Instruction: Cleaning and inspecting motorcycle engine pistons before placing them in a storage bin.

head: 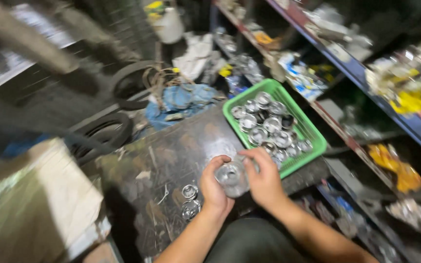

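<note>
Left hand (214, 184) and right hand (264, 178) together pinch one round shiny metal cup-shaped part (232, 178) between them, its open face upward. The green plastic basket (313, 141) of similar parts lies just far-right, nearer the right hand.

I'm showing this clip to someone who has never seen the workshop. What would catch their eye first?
First the bright green basket at the right of the dark worktop, heaped with shiny round metal parts. Next the left hand and right hand at the near edge, together holding one such metal part. Two loose metal rings lie just left of them.
</note>
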